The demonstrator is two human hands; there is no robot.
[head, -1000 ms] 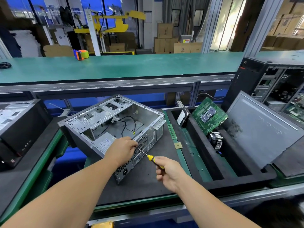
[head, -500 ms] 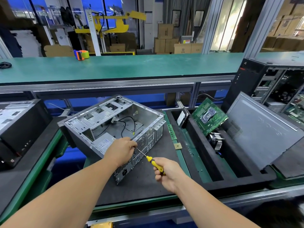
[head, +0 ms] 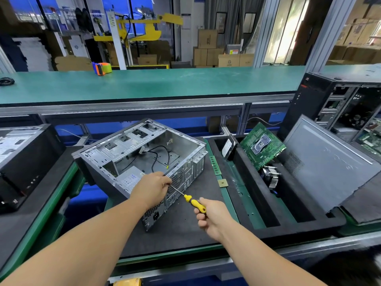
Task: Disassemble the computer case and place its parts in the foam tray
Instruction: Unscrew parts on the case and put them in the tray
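We stand in a warehouse hall stacked with cardboard boxes, before a green worktop (head: 144,85) with a lower level padded by a dark mat. On that mat the computer case (head: 142,162) lies on its side, open, black cables loose inside. Our left hand (head: 152,187) reaches in from the lower left, forearm extended, and rests on the case's near rear corner, its fingers curled around the metal shaft of the screwdriver (head: 190,200). Our right hand (head: 212,216) comes from the lower right and grips the yellow handle, fingers wrapped tight, the tool slanting up and left toward the case.

The tip of the shaft is hidden under the left hand's fingers, so we cannot tell which screw it meets.

Right of the right hand sits the foam tray (head: 247,162), its slots holding a hard drive (head: 228,148), a green motherboard (head: 261,145) leaning upright and a heatsink (head: 271,176) partly sunk out of sight. A grey side panel (head: 325,162) leans beyond it. A memory stick (head: 214,166) and a small chip (head: 223,183) lie just above the right hand. Another tower (head: 340,108) is cut off at the right edge.
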